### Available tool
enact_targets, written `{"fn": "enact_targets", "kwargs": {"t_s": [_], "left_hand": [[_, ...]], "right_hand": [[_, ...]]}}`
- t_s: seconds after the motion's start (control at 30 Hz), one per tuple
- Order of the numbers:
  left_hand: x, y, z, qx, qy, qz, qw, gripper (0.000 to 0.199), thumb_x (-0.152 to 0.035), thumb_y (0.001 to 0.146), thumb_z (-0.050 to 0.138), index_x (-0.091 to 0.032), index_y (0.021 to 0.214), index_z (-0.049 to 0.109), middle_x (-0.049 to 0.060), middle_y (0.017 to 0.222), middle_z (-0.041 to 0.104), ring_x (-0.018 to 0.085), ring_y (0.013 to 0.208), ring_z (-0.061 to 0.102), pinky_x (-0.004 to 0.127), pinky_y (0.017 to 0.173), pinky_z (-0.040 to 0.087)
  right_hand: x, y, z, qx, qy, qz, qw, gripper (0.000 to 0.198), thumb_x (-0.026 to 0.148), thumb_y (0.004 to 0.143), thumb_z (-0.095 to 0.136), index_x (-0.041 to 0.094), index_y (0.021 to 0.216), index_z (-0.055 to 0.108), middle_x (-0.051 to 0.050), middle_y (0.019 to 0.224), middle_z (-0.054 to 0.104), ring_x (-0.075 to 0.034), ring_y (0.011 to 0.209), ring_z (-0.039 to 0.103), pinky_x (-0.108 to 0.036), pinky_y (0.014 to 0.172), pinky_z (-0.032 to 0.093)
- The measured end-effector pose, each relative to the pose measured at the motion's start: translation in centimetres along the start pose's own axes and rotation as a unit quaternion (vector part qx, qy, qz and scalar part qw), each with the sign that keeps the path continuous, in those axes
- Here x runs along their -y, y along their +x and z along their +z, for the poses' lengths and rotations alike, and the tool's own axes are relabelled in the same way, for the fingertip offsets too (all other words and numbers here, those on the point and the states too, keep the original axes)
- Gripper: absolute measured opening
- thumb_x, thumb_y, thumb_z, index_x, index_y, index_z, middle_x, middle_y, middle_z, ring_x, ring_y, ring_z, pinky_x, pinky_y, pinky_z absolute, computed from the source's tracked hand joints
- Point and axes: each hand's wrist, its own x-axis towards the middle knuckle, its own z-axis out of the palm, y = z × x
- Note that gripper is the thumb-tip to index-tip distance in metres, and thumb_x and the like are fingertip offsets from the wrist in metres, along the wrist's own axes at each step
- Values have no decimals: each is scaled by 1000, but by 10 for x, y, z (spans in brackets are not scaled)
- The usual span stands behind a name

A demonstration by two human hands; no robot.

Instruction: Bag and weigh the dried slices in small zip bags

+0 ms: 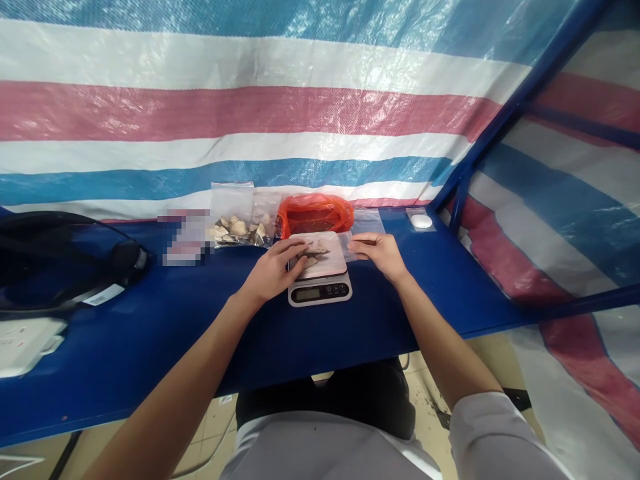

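A clear zip bag [325,261] with a few pale brown dried pieces [316,249] in it lies on the white plate of a kitchen scale [320,292]. My left hand [274,270] grips the bag's left side, thumb and fingers bent about the pieces. At the other end, my right hand [380,255] pinches the bag's edge between thumb and fingers, just off the plate's right side. The scale's display is too dim to read. Right behind the scale sits an open orange plastic bag [316,212]; its contents are hard to make out.
Clear bags of dried pieces [239,230] stand left of the orange bag. A flat clear bag [369,221] lies behind my right hand. A small bag with a white round item [421,221] is farther right. Black straps [75,253] and a white power strip [30,343] occupy the blue table's [175,347] left.
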Motion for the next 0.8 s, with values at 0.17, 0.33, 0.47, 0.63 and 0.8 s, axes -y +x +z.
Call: {"fn": "enact_targets", "kwargs": {"t_s": [0.17, 0.33, 0.47, 0.63, 0.8], "left_hand": [[0, 2, 0, -1, -3, -4, 1000, 36, -41, 98, 49, -19, 116, 71, 11, 126, 69, 25, 118, 65, 44, 108, 51], [-1, 10, 0, -13, -16, -5, 1000, 35, -41, 97, 50, -18, 112, 72, 12, 121, 71, 24, 113, 67, 41, 105, 52], [-5, 28, 0, -25, -63, -41, 997, 37, -44, 95, 52, -17, 111, 72, 11, 118, 72, 24, 111, 68, 40, 104, 51], [-13, 57, -1, 25, -184, -134, 973, 45, -49, 91, 56, -17, 119, 70, 9, 123, 72, 27, 113, 66, 39, 103, 50], [-19, 78, -8, 73, -339, -180, 920, 44, -52, 83, 68, -22, 115, 75, 5, 121, 74, 29, 116, 65, 38, 101, 51]], "right_hand": [[4, -3, -1, 19, 3, 10, 1000, 46, 43, 49, 94, 18, 85, 78, -2, 77, 76, -22, 81, 75, -41, 80, 64], [14, -3, -2, 47, -35, -47, 997, 39, 44, 56, 90, 19, 83, 79, -2, 82, 76, -21, 80, 72, -37, 75, 63], [31, -1, 0, 84, -86, -115, 986, 32, 45, 64, 85, 19, 84, 80, -3, 86, 77, -20, 78, 71, -36, 75, 61], [54, 8, 6, 132, -144, -200, 960, 24, 40, 72, 80, 21, 87, 81, -4, 90, 79, -22, 86, 73, -38, 85, 58], [70, 15, 11, 175, -162, -242, 941, 19, 38, 77, 77, 23, 87, 82, -3, 93, 80, -23, 91, 74, -37, 88, 57]]}}
